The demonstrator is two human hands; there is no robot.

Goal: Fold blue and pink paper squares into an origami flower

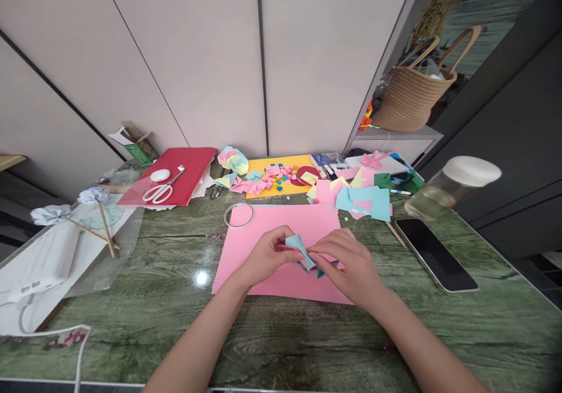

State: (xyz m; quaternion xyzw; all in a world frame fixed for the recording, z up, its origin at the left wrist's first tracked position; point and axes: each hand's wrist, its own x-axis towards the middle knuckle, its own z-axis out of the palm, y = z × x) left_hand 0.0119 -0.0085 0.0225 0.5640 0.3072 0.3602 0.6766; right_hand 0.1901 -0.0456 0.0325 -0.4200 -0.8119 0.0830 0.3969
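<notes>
Between my two hands is a small folded paper piece (295, 244) in light blue and pink. My left hand (268, 256) pinches it from the left side, thumb in front. From the right, the fingertips of my right hand (348, 259) close on its other edge, where darker blue-green folds show below. Some of the folds are hidden behind my fingers. Both hands are above a pink paper sheet (250, 276) lying flat on the table. A roll of clear tape (239, 226) rests on the sheet's upper left corner.
White scissors (158, 191) lie on a red folder (193, 167) at the left. Paper scraps (373, 201) and folded pieces spread along the back. At the right are a phone (432, 255) and a bottle (443, 191). A white power strip (48, 264) stands far left.
</notes>
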